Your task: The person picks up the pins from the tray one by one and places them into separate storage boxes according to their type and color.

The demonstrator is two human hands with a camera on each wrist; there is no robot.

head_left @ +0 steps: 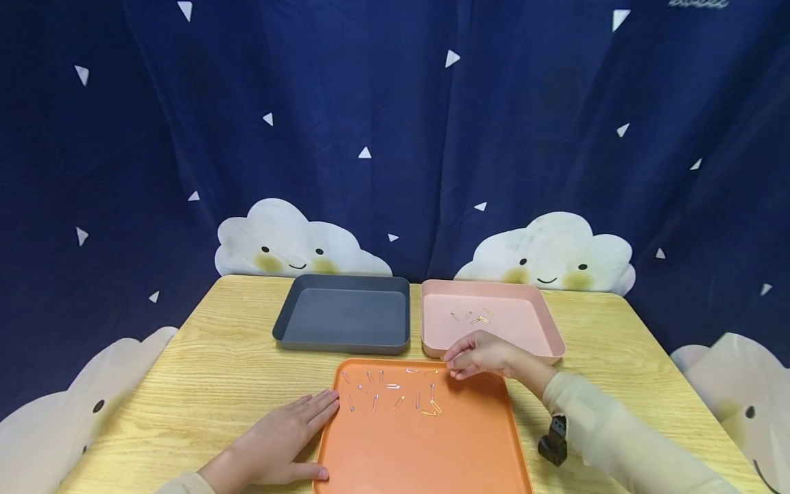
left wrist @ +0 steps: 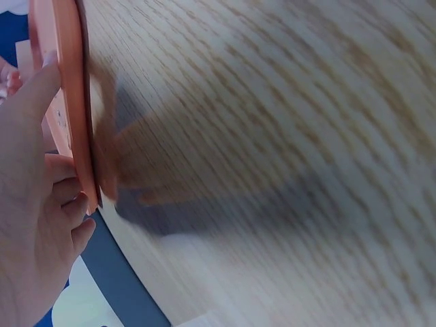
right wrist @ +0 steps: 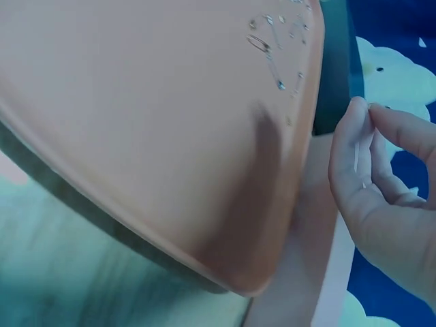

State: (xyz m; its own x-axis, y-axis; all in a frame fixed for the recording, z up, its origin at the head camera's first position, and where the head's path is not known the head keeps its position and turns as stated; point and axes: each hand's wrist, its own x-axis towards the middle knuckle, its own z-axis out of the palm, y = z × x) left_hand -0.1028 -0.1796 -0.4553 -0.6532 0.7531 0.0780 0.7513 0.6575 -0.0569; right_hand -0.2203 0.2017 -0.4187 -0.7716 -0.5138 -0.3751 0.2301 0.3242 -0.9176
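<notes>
Silver and gold safety pins (head_left: 392, 386) lie scattered over the far part of an orange tray (head_left: 420, 453). My left hand (head_left: 278, 439) rests against that tray's left rim, fingers extended and thumb touching the edge; the left wrist view shows the hand (left wrist: 34, 184) along the rim. Above the tray's far right corner is my right hand (head_left: 484, 357), near the front wall of a pink tray (head_left: 518, 329). Its thumb and index fingertips pinch a tiny safety pin (right wrist: 370, 106), mostly hidden, in the right wrist view. Several gold pins (head_left: 480, 319) lie in the pink tray.
A dark grey tray (head_left: 345, 315) stands left of the pink one, both behind the orange tray. All are on a wooden table (head_left: 185, 384). A dark blue curtain (head_left: 395, 137) with clouds hangs behind. A black device (head_left: 553, 442) sits at the right wrist.
</notes>
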